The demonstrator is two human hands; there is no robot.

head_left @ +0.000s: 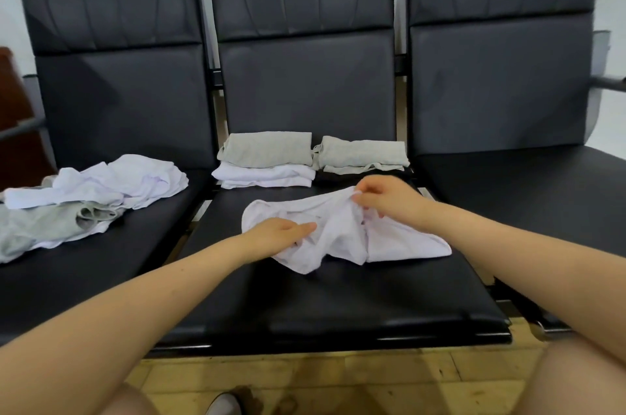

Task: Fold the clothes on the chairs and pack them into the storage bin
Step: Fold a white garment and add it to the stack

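A crumpled white garment (342,238) lies on the middle chair seat (321,299). My left hand (277,233) holds its left part, fingers curled into the cloth. My right hand (389,199) pinches a raised bunch of the same garment at its top. Behind it, against the backrest, stand two folded stacks: grey on white at the left (267,160) and a grey stack at the right (360,155). An unfolded heap of white and grey clothes (84,197) lies on the left chair seat. No storage bin is in view.
Three black padded chairs stand in a row; the right chair seat (528,191) holds nothing. Metal armrests stick out at the far left (20,128) and far right (609,82). The floor below (305,377) is wooden, and my knees show at the bottom.
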